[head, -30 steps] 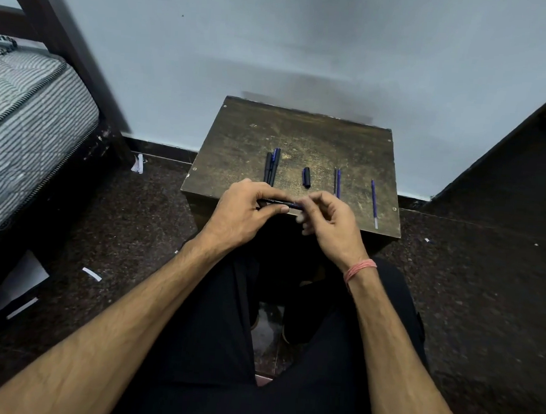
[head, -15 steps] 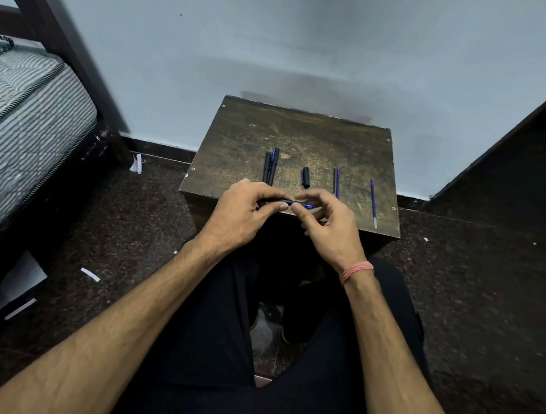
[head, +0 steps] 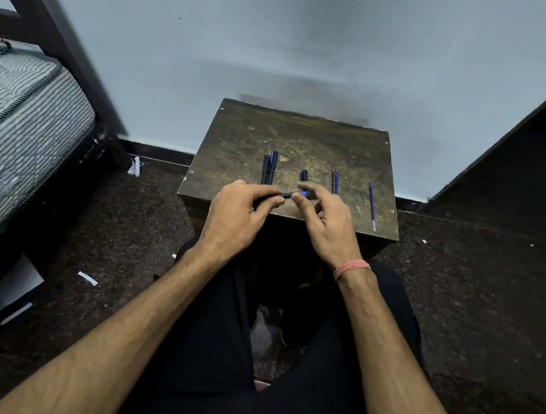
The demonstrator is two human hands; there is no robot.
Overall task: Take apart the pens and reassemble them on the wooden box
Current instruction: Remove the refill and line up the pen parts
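A dark wooden box (head: 301, 135) stands against the wall in front of me. Over its near edge my left hand (head: 236, 217) pinches a black pen barrel, and my right hand (head: 325, 222) pinches a blue-and-black pen piece (head: 299, 194) at the barrel's right end. The two pieces meet between my fingertips; I cannot tell whether they are joined. On the box lie two dark pens side by side (head: 269, 168), a short black cap (head: 304, 175), a thin blue pair of refills (head: 335, 182) and a single blue refill (head: 372, 203) at the right.
A striped mattress (head: 24, 127) on a dark bed frame is at the left. Paper scraps (head: 87, 278) lie on the dark speckled floor. A dark sloping panel (head: 508, 151) rises at the right. My legs in black trousers sit below the box.
Both hands have lifted slightly off the box's front edge. My right fingers have shifted along the pen, exposing a blue section between the two hands.
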